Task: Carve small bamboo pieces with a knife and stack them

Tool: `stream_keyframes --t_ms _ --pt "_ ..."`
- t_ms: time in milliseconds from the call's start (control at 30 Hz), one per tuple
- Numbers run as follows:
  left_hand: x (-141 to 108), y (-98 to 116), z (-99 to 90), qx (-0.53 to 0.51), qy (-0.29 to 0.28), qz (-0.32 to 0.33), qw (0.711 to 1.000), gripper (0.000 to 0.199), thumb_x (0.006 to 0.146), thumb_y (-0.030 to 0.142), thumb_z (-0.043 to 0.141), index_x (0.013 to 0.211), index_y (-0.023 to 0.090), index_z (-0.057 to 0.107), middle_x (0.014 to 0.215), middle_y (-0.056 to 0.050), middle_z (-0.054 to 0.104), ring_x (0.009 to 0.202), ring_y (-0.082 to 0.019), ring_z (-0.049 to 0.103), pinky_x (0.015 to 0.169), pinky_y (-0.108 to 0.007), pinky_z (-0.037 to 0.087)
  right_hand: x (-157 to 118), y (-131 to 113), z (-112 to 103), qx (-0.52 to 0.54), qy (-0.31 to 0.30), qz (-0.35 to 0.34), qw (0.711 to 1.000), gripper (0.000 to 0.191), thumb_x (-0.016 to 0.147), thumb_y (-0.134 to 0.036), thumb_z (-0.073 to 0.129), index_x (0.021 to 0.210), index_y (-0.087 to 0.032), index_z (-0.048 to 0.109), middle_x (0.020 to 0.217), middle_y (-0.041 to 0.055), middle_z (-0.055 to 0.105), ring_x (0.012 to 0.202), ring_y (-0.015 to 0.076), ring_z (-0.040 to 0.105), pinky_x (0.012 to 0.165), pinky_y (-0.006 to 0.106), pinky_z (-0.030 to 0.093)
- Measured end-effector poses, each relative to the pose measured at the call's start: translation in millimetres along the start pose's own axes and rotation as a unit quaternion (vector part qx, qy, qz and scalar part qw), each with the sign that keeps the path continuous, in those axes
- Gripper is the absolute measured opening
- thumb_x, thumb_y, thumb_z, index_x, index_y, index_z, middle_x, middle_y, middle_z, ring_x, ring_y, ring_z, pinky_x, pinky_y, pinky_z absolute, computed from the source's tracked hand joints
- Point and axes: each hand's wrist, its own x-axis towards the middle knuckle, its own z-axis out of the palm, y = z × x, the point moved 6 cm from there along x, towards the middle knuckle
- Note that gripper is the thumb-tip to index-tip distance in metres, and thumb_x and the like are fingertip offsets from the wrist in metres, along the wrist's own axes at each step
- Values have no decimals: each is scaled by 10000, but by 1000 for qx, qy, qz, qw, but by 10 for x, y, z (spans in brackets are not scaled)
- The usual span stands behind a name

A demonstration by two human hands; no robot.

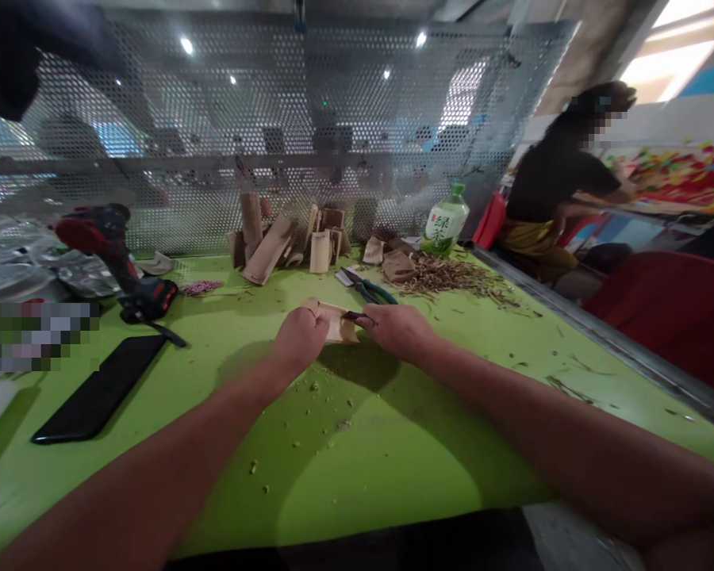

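In the head view, the person's left hand [301,337] has its fingers closed around one end of a pale, curved piece [335,327], which sits between the two hands, just above the tabletop [386,476]. The right hand [400,329] grips a slim dark tool [353,316] whose tip meets the other end of that piece; I can't make out what sort of tool it is.

Just beyond the right fingers lie green-handled pliers [376,293], their nose pointing away and to the left. Past those, to the right, brown shavings [452,277] spread in a heap, with a green-capped bottle [446,226] upright behind. Straight beyond the fingers, brown curved pieces [272,250] lean and stand near the perforated metal screen [333,103].

Well left of the left fingers stands a red-and-black power drill [116,258]; nearer me lies a flat black object [101,388]. Small crumbs [315,387] dot the green surface on the near side of both hands.
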Motion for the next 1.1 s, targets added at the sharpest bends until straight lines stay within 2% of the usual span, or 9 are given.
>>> stream_keyframes --t_ms 167,367,600,667,833,1100 --pt "6 -20 16 15 6 -4 1000 212 912 222 446 916 118 631 797 -104 662 723 -188 585 642 -276 389 27 -37 38 4 -37 -21 999 446 995 -475 285 1007 -206 641 847 86 676 659 180 560 539 281 315" --pt "-9 -14 36 57 2 5 998 286 934 247 413 821 111 637 776 -135 666 704 -203 601 639 -290 404 18 -70 100 31 -109 -15 993 446 1004 -431 285 989 -189 659 904 110 695 702 172 603 549 262 360" --pt "0 26 11 56 12 46 997 263 947 264 417 953 111 631 755 -103 667 663 -188 586 599 -280 374 19 -78 125 76 -161 -58 982 361 981 -431 398 967 -182 659 918 94 702 732 161 609 554 231 374" --pt "13 28 6 48 1 42 998 271 945 258 419 913 108 643 745 -101 663 645 -179 571 584 -280 358 15 -54 139 69 -148 -47 986 372 983 -438 386 983 -187 660 946 96 704 757 171 613 566 239 372" --pt "30 36 8 64 -28 22 997 357 944 260 410 751 106 668 724 -115 655 645 -176 556 609 -289 359 4 -12 85 45 -55 -7 997 402 1001 -462 323 1034 -212 637 990 88 700 799 189 614 577 259 347" --pt "7 66 5 67 -28 30 997 417 956 297 375 760 105 690 717 -123 660 615 -174 553 579 -285 356 -43 -20 -52 17 11 13 1000 360 991 -470 347 1031 -249 629 793 42 678 619 161 551 514 267 275"
